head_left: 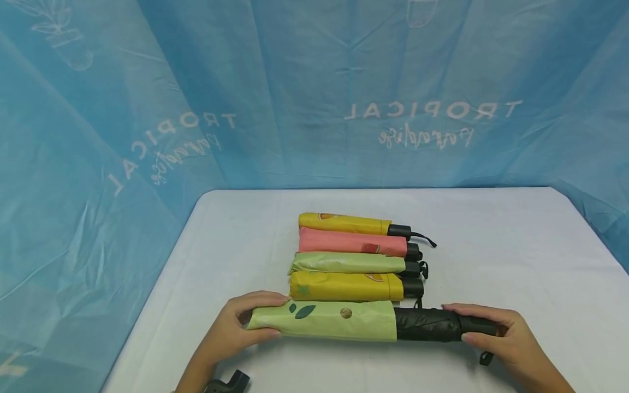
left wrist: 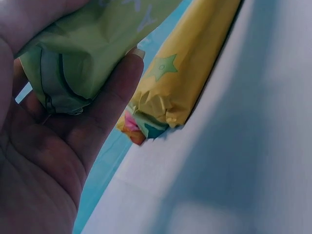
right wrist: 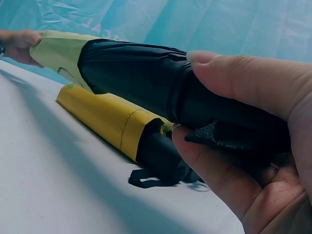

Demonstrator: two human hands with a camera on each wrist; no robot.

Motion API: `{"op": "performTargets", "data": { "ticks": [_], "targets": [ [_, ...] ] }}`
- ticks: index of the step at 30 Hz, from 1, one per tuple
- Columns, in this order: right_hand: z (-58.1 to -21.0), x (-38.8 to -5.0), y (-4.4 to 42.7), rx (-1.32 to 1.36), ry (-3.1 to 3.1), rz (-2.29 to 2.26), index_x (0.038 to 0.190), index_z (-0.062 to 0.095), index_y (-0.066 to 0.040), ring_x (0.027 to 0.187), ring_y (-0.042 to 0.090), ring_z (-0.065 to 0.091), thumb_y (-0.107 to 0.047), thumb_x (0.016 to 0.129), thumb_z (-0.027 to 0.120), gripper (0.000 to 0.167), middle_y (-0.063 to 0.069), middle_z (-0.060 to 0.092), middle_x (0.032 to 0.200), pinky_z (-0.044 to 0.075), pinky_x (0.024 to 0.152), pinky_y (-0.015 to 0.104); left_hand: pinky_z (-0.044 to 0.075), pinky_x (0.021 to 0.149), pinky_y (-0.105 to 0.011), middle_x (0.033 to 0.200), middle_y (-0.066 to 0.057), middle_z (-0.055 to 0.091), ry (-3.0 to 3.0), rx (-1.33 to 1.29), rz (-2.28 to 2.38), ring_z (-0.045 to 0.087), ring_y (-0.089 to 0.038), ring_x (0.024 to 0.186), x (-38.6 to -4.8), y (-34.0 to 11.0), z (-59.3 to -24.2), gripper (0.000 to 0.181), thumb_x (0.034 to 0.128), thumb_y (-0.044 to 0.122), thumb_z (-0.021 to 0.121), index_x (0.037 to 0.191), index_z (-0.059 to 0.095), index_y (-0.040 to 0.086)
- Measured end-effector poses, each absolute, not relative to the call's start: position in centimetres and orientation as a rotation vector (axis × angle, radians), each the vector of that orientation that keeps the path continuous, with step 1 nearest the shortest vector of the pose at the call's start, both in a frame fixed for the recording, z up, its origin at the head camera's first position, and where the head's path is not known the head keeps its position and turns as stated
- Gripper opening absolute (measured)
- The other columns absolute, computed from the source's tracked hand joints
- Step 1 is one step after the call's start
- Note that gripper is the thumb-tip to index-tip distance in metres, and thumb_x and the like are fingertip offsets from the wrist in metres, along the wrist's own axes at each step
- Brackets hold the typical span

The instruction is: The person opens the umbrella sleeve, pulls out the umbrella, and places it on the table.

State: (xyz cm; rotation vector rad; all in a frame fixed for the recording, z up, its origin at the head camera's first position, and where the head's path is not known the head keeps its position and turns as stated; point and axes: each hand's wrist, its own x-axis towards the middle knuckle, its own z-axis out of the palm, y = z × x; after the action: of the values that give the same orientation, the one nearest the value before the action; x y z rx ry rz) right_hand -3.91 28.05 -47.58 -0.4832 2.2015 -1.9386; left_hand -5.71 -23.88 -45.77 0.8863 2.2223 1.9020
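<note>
My left hand grips the closed end of a light green umbrella sleeve printed with leaves. A folded black umbrella sticks partway out of the sleeve's right end. Around its handle, my right hand curls thumb and fingers, and a dark wrist strap dangles below. The right wrist view shows the thumb on top of the black umbrella and fingers beneath. Seen from the left wrist, the green sleeve lies between thumb and fingers, above the table. How far the umbrella reaches inside is hidden.
Behind the held umbrella, several sleeved umbrellas lie side by side on the white table: a yellow one, a green one, a pink one and another yellow one. Blue printed curtains hang behind and at the sides.
</note>
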Motion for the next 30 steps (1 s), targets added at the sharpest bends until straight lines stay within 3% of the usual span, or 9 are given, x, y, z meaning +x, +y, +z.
{"op": "performTargets", "data": {
  "ticks": [30],
  "targets": [
    [-47.5,-3.5,30.1,-0.438,2.092,-2.073,0.135,0.055,0.016,0.125,0.015,0.062,0.021,0.094,0.054,0.041,0.008,0.066,0.136,0.057,0.092,0.035,0.056,0.092,-0.03,0.135,-0.022,0.062,2.207,0.89,1.982,0.06,-0.024,0.125,-5.5,-26.4,-46.1,0.057,0.0788,-0.019,0.077,0.133,0.063,-0.007]
  ]
}}
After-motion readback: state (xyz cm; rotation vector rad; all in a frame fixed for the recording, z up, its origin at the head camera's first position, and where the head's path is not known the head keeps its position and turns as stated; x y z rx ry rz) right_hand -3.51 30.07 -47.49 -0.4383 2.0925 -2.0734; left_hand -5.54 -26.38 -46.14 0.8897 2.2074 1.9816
